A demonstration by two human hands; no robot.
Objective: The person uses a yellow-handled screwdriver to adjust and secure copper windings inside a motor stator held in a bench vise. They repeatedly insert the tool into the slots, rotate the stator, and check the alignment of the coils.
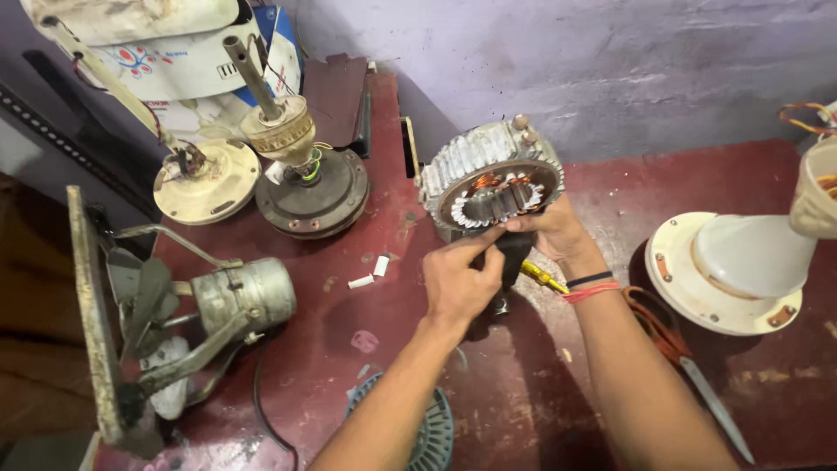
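Note:
A round motor stator (493, 179) with a ribbed metal shell and copper windings stands tilted on the dark red floor (375, 340). My right hand (551, 228) grips its lower rim, with black and red bands at the wrist. My left hand (459, 277) reaches to the same lower rim, fingers pinched at the white insulation strips inside the core. A dark tool with a yellow handle (542, 277) lies under both hands, partly hidden.
Two ceiling fan motors (305, 187) stand at the back left beside a cream canopy (207, 181). An exhaust fan (174, 318) lies at the left. A white fan housing (737, 270) sits at the right, scissors (689, 366) in front of it. A blue grille (432, 432) is near.

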